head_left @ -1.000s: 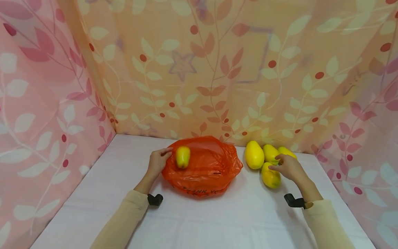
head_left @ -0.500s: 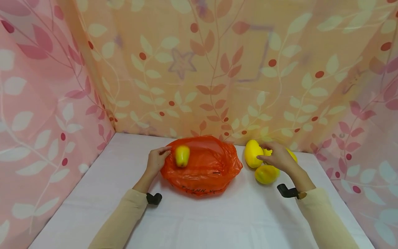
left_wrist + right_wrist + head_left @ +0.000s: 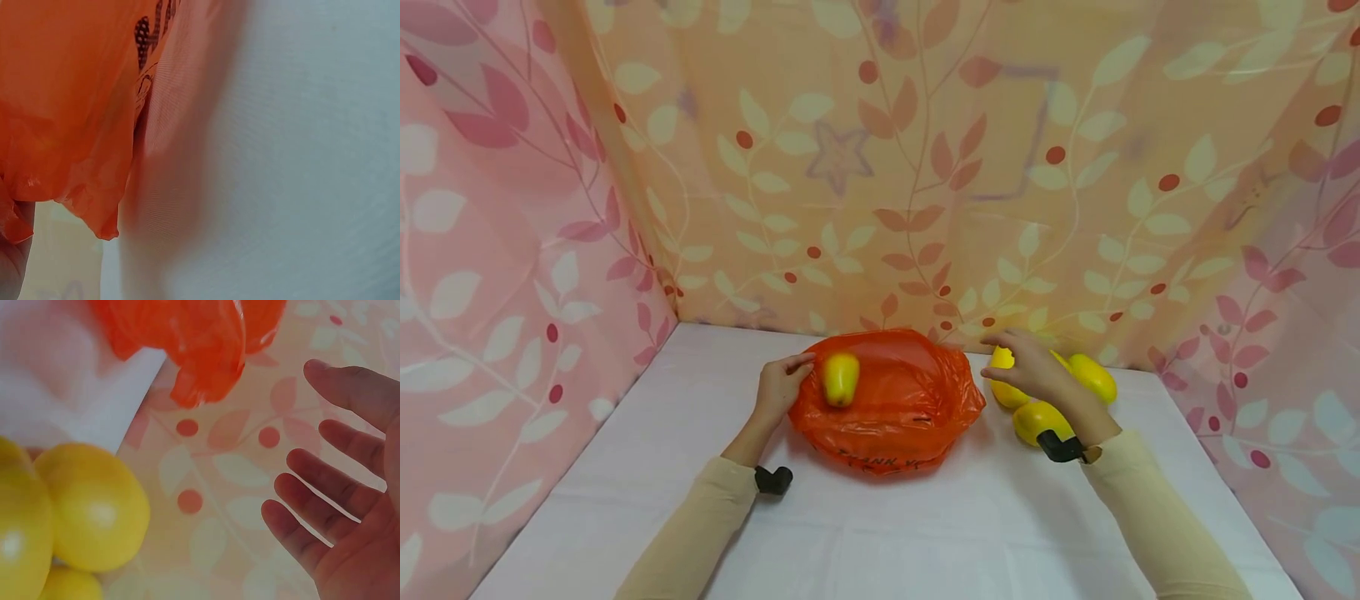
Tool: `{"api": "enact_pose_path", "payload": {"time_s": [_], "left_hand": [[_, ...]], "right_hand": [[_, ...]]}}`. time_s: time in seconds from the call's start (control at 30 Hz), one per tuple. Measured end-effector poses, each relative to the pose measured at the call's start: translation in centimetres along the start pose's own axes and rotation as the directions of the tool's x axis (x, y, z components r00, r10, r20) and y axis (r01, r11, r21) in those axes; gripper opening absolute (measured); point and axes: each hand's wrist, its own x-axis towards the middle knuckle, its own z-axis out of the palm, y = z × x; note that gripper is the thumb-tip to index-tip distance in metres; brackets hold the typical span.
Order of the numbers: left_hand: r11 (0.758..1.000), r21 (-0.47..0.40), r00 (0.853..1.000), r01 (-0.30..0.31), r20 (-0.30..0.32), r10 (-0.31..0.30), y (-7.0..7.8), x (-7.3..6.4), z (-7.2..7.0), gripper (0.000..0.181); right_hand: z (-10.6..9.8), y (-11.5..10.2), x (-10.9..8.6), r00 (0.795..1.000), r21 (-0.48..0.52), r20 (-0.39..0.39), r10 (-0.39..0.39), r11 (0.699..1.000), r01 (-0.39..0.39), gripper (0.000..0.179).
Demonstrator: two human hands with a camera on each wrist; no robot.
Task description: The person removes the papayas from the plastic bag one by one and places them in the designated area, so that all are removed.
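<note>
An orange-red plastic bag (image 3: 891, 433) with black lettering lies spread in the middle of the table. On it, or inside its opening, sits a yellow-green fruit (image 3: 841, 380). My left hand (image 3: 780, 390) pinches the bag's left edge; its fingertips are partly hidden by the film. My right hand (image 3: 1033, 367) hovers above the mangoes, nearer the bag's right side. Its fingers are apart and nothing is in it, as the right wrist view shows. Under and around it are several yellow mangoes: one in front (image 3: 1039, 421), one at right (image 3: 1093, 379), others partly covered.
A white cloth covers the table (image 3: 865, 542). Floral curtains stand behind (image 3: 775, 208) and along both sides. Black wrist cameras sit on the left wrist (image 3: 773, 480) and right wrist (image 3: 1060, 447).
My right hand has moved left over the mangoes toward the bag. The front mango has turned sideways and shifted slightly left. My left hand stays at the bag's edge.
</note>
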Motion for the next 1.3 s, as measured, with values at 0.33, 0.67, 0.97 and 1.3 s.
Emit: {"api": "enact_pose_path", "payload": {"time_s": [0.33,0.67,0.97,1.3], "left_hand": [[1.000,-0.008,1.000,0.005,-0.009,-0.005,0.4,-0.1,0.2,0.026],[1.000,0.002,1.000,0.016,-0.008,-0.016,0.4,0.0,0.3,0.026],[1.000,0.006,1.000,-0.001,0.002,0.001,0.2,0.1,0.4,0.026],[1.000,0.014,1.000,-0.004,-0.004,0.005,0.0,0.2,0.4,0.026]], "right_hand": [[0.8,-2.6,2.1,0.989,-0.034,0.015,-0.149,0.988,0.149,0.050],[1.8,-4.6,4.3,0.966,-0.042,0.066,-0.249,0.967,0.252,0.050],[3.0,-7.4,5.5,0.942,-0.090,0.135,-0.306,0.944,0.319,0.048],[5.6,-8.9,7.6,0.912,-0.122,0.255,-0.321,0.925,0.360,0.050]]}}
